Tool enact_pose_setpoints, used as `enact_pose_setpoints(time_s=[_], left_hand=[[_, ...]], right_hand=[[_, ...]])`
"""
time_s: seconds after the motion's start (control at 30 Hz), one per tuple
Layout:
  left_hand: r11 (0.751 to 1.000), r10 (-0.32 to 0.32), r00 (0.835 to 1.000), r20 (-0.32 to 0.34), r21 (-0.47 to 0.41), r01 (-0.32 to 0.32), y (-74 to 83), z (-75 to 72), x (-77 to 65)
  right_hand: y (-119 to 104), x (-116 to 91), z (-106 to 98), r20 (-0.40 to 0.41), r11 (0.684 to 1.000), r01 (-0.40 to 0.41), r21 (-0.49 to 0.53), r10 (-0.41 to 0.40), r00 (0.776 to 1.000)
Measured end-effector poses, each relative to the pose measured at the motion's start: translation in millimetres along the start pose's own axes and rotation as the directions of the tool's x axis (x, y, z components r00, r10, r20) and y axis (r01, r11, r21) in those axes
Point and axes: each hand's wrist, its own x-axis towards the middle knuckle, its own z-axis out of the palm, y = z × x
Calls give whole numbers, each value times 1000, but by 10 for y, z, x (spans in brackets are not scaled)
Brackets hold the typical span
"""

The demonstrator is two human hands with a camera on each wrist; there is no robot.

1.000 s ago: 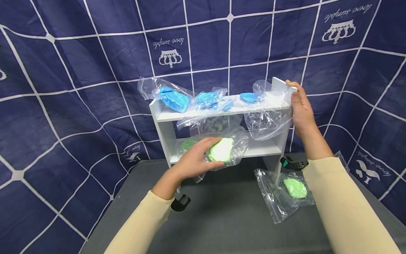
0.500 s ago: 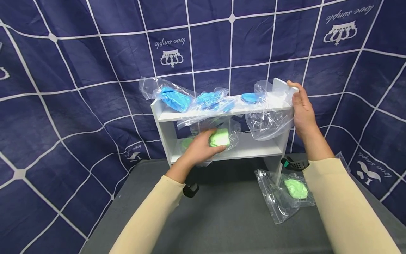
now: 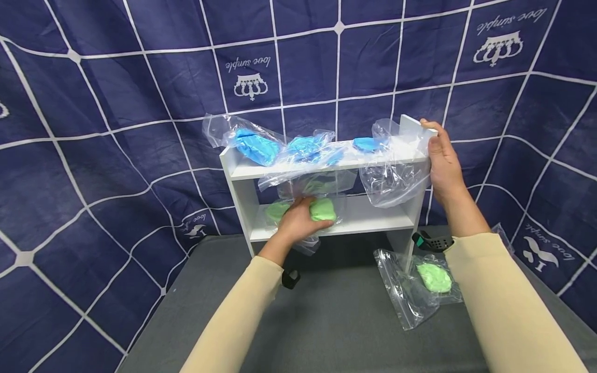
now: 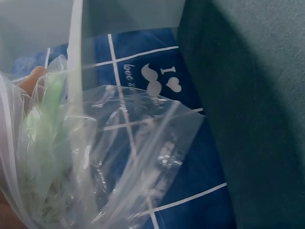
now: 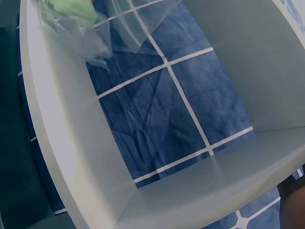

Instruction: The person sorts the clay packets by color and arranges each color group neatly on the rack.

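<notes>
In the head view my left hand point(image 3: 300, 220) holds a clear zip bag with a soft, light green clay-like lump point(image 3: 323, 209), thumb in front. The lump is at the lower board of the white shelf point(image 3: 373, 217); whether its full weight rests there I cannot tell. Beside it, partly behind the hand, lies another bagged green lump point(image 3: 277, 211). The left wrist view shows the held bag's loose plastic point(image 4: 138, 143) hanging past the board's edge. My right hand point(image 3: 445, 163) grips the upper part of the shelf's right side panel point(image 3: 415, 129).
Bags with blue lumps point(image 3: 255, 147) lie along the top board, some plastic drooping over its front edge. A further bagged green lump point(image 3: 435, 277) lies on the grey table point(image 3: 345, 321) by the shelf's right foot. A dark blue checked cloth point(image 3: 158, 93) hangs behind.
My left hand has carried the bagged green lump from in front of the shelf back into the lower level. The right hand keeps its grip on the side panel.
</notes>
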Motion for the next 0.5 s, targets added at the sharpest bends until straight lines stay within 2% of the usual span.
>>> enact_pose_setpoints(time_s=[0.33,0.5], left_hand=[[997,-51,995,-85,48,56,20,129,-14],[992,-74,995,-70,102,81,39,159,-12]], right_hand=[[-18,-10,15,2,1000,-8,-8,8,1000],[-16,-12,18,3,1000,-1,4,1,1000]])
